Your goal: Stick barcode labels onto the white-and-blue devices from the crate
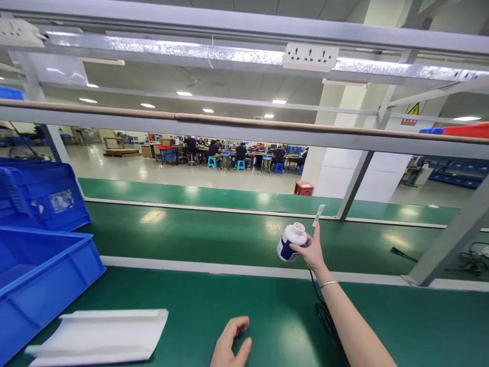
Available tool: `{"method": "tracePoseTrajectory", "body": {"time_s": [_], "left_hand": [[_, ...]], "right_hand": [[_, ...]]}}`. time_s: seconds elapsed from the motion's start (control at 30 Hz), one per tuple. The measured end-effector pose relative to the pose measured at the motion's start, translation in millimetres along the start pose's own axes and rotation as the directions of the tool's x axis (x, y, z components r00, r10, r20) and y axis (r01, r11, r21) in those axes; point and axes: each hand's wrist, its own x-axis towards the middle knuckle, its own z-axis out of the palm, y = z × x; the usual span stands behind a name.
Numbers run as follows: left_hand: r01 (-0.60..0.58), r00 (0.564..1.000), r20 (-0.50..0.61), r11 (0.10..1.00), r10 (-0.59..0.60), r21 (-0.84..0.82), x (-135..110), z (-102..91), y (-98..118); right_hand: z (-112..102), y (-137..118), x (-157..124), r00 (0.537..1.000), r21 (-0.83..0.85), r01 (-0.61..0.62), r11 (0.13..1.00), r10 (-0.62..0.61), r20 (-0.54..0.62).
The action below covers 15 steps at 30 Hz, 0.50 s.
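Observation:
My right hand (312, 251) grips a rounded white and dark-blue container (293, 235) with a short open neck, thumb across its side. A small white barcode label (318, 216) stands at the tip of the raised index finger. Below this hand a black cord (324, 313) runs down to a coil on the green surface; its attachment is hidden. My left hand (231, 342) is low in the middle over the green work surface, fingers curved and apart with nothing in them. To its left lies a creased white sheet (105, 334).
Blue plastic crates (49, 285) stand at the left. A metal post (451, 237) rises at the right near loose black cables (473, 257). Beyond the green belt (214, 229), a rail (237, 127) crosses the view. Several people sit at far benches.

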Motion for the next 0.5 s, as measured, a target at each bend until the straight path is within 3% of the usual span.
{"method": "tracePoseTrajectory", "body": {"time_s": [0.07,0.1,0.17,0.23,0.3,0.37,0.4,0.5], "left_hand": [[0.123,0.992,0.062,0.937,-0.109,-0.327,-4,-0.4,35],[0.175,0.984,0.107,0.855,-0.141,-0.488,-6,-0.6,54],[0.273,0.961,0.248,0.596,-0.126,-0.755,-11,-0.9,87],[0.38,0.923,0.374,0.388,-0.095,-0.84,-20,-2.0,109],[0.447,0.894,0.435,0.309,-0.112,-0.84,-34,-5.6,118],[0.396,0.918,0.367,0.34,-0.147,-0.853,-51,-12.9,118],[0.325,0.946,0.292,0.401,-0.144,-0.856,-60,-17.8,116],[0.124,0.992,0.087,0.703,-0.089,-0.7,-82,-33.6,105]], "right_hand": [[7,-33,-33,0.995,0.378,0.012,0.926,-0.049,0.088],[13,-50,-52,0.989,0.489,-0.002,0.872,-0.069,0.127],[25,-81,-92,0.97,0.61,-0.04,0.791,-0.117,0.215],[35,-104,-132,0.928,0.667,-0.088,0.739,-0.182,0.325],[39,-117,-163,0.873,0.662,-0.119,0.74,-0.24,0.424],[33,-121,-182,0.853,0.636,-0.121,0.762,-0.247,0.459],[26,-120,-188,0.866,0.632,-0.114,0.766,-0.235,0.441],[-2,-110,-201,0.971,0.619,-0.099,0.779,-0.062,0.233]]}}
